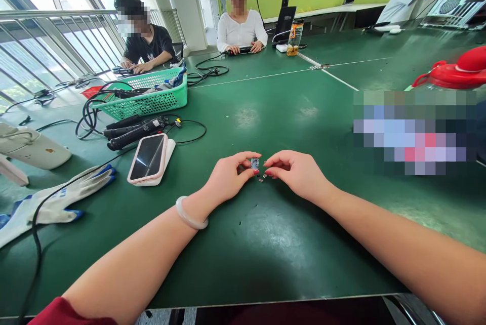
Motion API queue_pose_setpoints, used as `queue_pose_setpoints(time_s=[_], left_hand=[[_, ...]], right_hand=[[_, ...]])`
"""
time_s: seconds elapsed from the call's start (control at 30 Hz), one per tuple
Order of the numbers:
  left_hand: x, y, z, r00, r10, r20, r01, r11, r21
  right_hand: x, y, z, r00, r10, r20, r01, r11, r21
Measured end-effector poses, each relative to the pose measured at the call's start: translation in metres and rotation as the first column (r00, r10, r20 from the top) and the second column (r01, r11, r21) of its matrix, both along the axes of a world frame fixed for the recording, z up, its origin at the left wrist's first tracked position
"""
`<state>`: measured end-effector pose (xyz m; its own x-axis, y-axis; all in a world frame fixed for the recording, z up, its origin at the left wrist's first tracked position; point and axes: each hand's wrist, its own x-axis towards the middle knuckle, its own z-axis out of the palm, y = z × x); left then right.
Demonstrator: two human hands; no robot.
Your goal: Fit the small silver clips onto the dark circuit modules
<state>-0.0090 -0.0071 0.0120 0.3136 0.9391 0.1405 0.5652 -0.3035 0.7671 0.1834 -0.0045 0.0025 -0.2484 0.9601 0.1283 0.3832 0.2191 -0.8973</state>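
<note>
Between thumb and forefinger, my left hand [231, 175] pinches a small circuit board [254, 163], bluish and roughly rectangular, just above the green table. Close to its right side is my right hand [298, 173], with thumb and fingertips drawn together. Whatever those right fingertips hold, if anything, is too small to make out. Tiny pieces [261, 179] show just below and between the two hands; their kind cannot be told. A pale bangle [191, 213] circles my left wrist.
Left of my hands lie a phone [148, 158], black-handled tools [136, 130] with cables, and a work glove [56, 198]. Behind them stands a green basket [148, 105]. A red object [459, 69] is at the right. Two people sit across the green table [266, 249]; another works far right.
</note>
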Motion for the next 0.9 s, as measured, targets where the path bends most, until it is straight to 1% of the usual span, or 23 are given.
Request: queue_pose_setpoints(time_s=[0.13, 0.27, 0.33, 0.43, 0.67, 0.9], left_hand=[[-0.0012, 0.0002, 0.0015, 0.995, 0.028, -0.096, -0.021, 0.997, 0.068], [-0.0007, -0.0001, 0.0025, 0.985, 0.012, -0.173, 0.01, 0.991, 0.13], [-0.0003, -0.0008, 0.0028, 0.979, 0.005, -0.203, 0.028, 0.986, 0.162], [0.0, -0.0015, 0.003, 0.975, 0.002, -0.222, 0.042, 0.98, 0.195], [0.0008, -0.0028, 0.0038, 0.972, -0.033, -0.231, 0.085, 0.972, 0.218], [0.0019, -0.0038, 0.0048, 0.969, -0.051, -0.241, 0.109, 0.966, 0.235]], right_hand=[[-0.0008, -0.0003, 0.0011, 0.998, 0.019, -0.053, -0.02, 0.999, -0.032], [-0.003, -0.0012, 0.0002, 0.982, 0.066, -0.176, -0.079, 0.994, -0.072], [-0.004, -0.0015, -0.0011, 0.975, 0.083, -0.208, -0.104, 0.99, -0.091], [-0.0048, -0.0016, -0.0024, 0.976, 0.083, -0.204, -0.106, 0.989, -0.104], [-0.0038, -0.0022, -0.0036, 0.987, 0.056, -0.151, -0.064, 0.997, -0.05], [-0.0058, -0.0056, 0.0018, 0.994, 0.028, -0.108, -0.034, 0.998, -0.051]])
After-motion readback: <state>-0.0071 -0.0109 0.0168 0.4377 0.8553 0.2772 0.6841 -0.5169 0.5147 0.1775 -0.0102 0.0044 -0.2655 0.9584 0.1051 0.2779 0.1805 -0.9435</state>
